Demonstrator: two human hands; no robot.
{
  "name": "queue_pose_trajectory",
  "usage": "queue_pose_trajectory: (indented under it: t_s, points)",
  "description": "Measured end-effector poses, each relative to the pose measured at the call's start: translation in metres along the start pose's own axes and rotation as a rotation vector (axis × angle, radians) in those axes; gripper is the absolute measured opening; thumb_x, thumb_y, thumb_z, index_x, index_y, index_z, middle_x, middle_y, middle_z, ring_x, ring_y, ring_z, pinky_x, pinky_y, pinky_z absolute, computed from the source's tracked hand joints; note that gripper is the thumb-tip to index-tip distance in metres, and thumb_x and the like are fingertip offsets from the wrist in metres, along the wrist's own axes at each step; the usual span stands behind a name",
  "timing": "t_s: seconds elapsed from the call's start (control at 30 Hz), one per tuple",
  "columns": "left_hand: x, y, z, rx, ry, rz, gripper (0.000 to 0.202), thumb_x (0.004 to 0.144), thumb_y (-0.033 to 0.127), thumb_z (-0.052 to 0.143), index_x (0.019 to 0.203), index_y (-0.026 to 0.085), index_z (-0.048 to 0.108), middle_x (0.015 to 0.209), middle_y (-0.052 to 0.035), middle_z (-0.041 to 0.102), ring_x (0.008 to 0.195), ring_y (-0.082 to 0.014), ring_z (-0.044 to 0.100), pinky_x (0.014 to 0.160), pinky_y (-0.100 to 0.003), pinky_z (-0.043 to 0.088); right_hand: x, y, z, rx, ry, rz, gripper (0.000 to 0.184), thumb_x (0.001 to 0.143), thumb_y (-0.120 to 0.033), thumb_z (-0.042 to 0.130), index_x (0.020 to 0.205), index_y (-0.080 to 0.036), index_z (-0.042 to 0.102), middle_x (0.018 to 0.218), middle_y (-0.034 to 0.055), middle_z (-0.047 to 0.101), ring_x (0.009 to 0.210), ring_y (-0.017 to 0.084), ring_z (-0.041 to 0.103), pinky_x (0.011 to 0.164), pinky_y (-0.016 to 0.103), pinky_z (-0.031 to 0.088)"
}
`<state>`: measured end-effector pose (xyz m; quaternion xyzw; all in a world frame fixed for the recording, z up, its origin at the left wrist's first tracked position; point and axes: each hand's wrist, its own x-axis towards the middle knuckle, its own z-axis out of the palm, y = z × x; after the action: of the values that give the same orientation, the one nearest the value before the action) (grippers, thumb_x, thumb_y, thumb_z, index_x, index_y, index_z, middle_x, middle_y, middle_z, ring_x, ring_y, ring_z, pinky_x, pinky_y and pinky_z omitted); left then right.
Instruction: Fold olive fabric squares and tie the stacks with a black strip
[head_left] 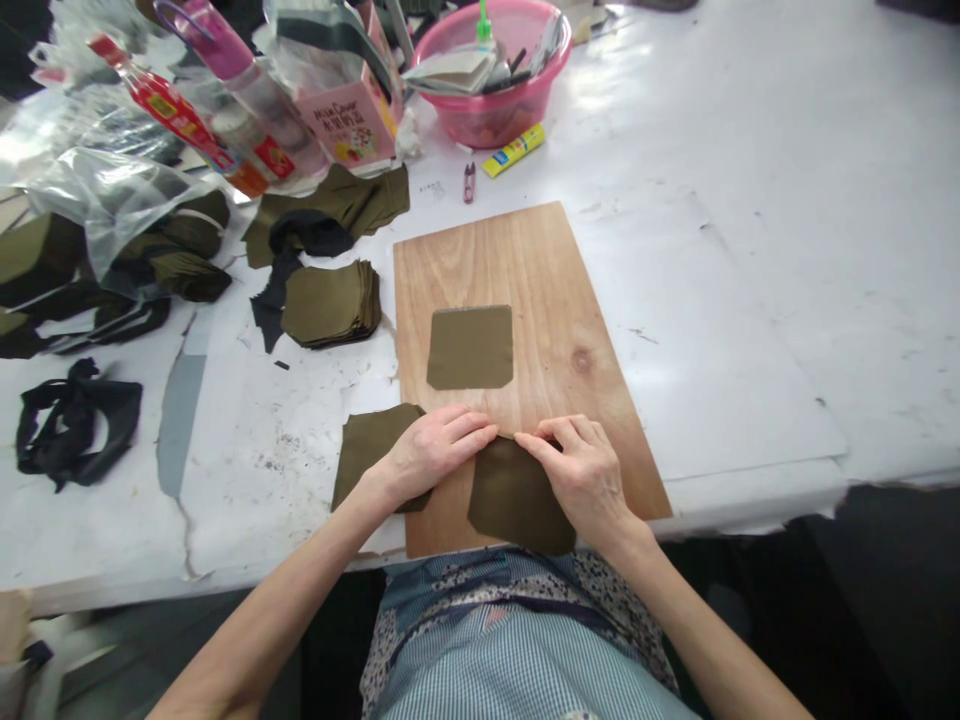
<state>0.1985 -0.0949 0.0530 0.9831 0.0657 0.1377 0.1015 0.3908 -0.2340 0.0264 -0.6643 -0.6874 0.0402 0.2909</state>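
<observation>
A dark olive fabric piece (521, 495) with cut corners lies on a wooden board (592, 430) at its near end, partly over the front edge. My right hand (581, 470) pinches its upper edge between thumb and forefinger. My left hand (442, 445) is closed with fingers together, their tips pressed at the same edge beside the right fingertips; its thumb is hidden. Under the left wrist lies another olive fabric piece (375, 445), half on the board. Farther up the board, an olive square (471, 347) with trimmed corners lies flat.
Left of the board stand a stack of olive pieces (330, 300) and loose olive cloth (367, 200). Black strips (79, 425) lie far left. Behind are a pink basin (487, 115), a yellow tube (514, 150), a pink box (349, 120) and bottles (172, 105).
</observation>
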Motion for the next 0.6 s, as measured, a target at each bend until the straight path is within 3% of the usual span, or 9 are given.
queue_pose_trajectory:
  t_s: [0.33, 0.6]
  points:
    - [-0.007, -0.002, 0.004, -0.323, 0.153, -0.273, 0.022, 0.091, 0.019, 0.057, 0.113, 0.016, 0.063, 0.1, -0.0076, 0.067, 0.091, -0.014, 0.064, 0.08, -0.027, 0.055, 0.0, 0.0, 0.0, 0.001, -0.002, 0.001, 0.021, 0.094, -0.019, 0.055, 0.108, -0.025, 0.07, 0.09, 0.0039, 0.064, 0.086, 0.018, 0.051, 0.075, 0.032, 0.038]
    - [-0.01, 0.009, 0.006, -0.144, 0.101, -0.182, 0.023, 0.094, 0.015, 0.049, 0.113, 0.016, 0.062, 0.101, -0.0096, 0.067, 0.093, -0.017, 0.062, 0.078, -0.032, 0.055, -0.001, 0.001, 0.001, 0.005, -0.007, 0.003, 0.022, 0.094, -0.018, 0.055, 0.109, -0.026, 0.07, 0.091, 0.0041, 0.064, 0.087, 0.018, 0.052, 0.077, 0.033, 0.038]
